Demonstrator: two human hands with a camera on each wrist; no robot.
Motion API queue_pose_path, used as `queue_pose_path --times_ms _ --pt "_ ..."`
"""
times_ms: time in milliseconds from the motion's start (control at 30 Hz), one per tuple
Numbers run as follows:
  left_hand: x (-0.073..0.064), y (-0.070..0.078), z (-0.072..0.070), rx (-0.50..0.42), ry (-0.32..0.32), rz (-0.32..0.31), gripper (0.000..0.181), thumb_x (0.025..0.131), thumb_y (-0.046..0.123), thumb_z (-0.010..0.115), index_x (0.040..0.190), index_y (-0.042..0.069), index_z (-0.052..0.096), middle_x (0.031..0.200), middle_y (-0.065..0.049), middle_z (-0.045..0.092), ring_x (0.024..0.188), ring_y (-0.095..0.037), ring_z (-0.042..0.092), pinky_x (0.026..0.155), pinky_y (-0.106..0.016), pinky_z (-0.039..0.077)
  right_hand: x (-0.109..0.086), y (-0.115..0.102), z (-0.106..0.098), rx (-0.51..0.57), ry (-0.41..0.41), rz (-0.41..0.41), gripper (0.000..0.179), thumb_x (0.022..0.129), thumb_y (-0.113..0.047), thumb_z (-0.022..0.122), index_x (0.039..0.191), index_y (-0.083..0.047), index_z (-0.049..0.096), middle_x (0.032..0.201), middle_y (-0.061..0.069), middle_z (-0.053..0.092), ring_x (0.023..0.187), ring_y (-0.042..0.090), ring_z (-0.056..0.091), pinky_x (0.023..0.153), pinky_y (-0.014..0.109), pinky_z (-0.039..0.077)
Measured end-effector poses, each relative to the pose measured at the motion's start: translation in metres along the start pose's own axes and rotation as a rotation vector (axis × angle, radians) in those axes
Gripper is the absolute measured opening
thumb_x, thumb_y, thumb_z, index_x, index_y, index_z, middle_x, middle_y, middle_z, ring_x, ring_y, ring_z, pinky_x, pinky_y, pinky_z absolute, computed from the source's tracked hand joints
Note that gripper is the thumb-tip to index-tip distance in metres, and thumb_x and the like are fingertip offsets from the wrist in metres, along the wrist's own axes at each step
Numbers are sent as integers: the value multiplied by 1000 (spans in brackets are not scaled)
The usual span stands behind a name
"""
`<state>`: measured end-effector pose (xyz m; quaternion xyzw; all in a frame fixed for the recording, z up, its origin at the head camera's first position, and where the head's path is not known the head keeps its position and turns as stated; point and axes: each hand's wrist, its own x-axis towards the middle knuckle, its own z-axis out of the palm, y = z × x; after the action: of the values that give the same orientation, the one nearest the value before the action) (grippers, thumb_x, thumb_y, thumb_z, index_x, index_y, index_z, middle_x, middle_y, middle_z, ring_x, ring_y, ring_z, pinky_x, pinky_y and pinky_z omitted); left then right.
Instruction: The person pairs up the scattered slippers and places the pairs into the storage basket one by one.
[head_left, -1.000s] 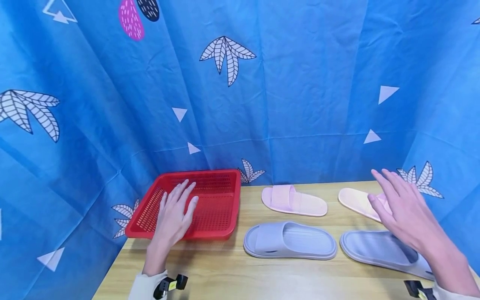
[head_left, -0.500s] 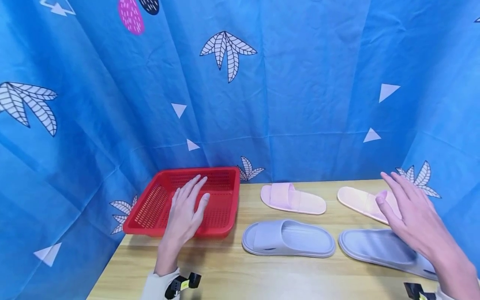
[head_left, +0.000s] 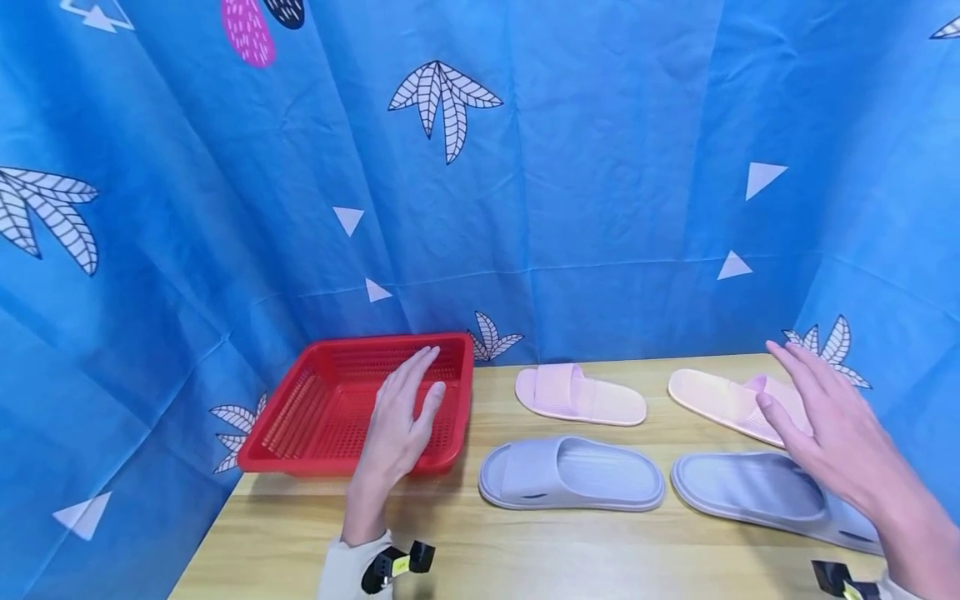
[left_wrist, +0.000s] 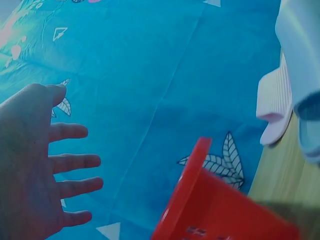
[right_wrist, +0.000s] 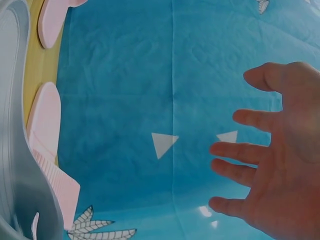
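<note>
My left hand (head_left: 397, 421), fingers stretched out and holding nothing, hovers over the right part of the red plastic basket (head_left: 281, 458). In the left wrist view its fingers are spread, with the basket wall (left_wrist: 225, 210) lower right. My right hand (head_left: 843, 433) is also held out with straight fingers. It overlaps a pink slipper (head_left: 705, 393) and a grey slipper (head_left: 750, 483) at the right, partly hiding both. Another pink slipper (head_left: 611, 402) lies at the back middle, and a second grey slipper (head_left: 611, 475) sits in front of it.
A blue patterned curtain (head_left: 615, 183) rises behind and on both sides of the wooden table (head_left: 570, 554). The basket stands at the table's back left, against the curtain. Each wrist carries a small black camera on a strap (head_left: 390, 567).
My left hand has moved right across the front of the basket. The right hand has shifted slightly to the right, showing more of the pink slipper. The head view has drifted a little.
</note>
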<state>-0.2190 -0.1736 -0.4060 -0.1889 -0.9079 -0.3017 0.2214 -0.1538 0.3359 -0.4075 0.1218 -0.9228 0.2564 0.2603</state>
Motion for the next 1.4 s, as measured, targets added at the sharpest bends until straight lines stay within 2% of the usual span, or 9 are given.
queue_pose_path --times_ms 267,533,900,1100,1400 --pt "2 17 16 -103 -27 -5 61 102 43 57 158 26 40 161 3 40 147 -22 37 117 -62 26 -3 6 -8 20 -29 17 67 102 -19 60 162 -11 31 162 25 30 150 49 20 120 65 1" --pt "6 27 26 -137 -72 39 64 99 42 62 157 26 42 160 3 41 146 -20 38 114 -65 30 -6 9 -11 58 -71 53 70 101 -19 62 163 -14 29 161 27 30 150 50 17 118 68 -1" --pt "-2 38 41 -173 -159 32 60 101 50 56 157 32 42 159 5 42 146 -20 38 112 -66 31 -9 16 -13 53 -160 96 76 100 -22 66 164 -19 26 161 28 30 145 58 19 108 81 6" --pt "-7 41 49 -168 -193 21 60 101 54 55 156 31 44 157 9 44 144 -19 40 112 -65 34 -13 18 -11 63 -192 95 83 95 -22 73 164 -25 27 159 27 34 140 60 26 99 85 17" --pt "-6 45 61 -176 -237 76 59 102 56 53 156 32 44 158 6 44 145 -20 40 114 -61 32 -17 24 -16 34 -243 129 86 93 -27 76 164 -21 27 157 30 34 138 61 28 93 84 23"
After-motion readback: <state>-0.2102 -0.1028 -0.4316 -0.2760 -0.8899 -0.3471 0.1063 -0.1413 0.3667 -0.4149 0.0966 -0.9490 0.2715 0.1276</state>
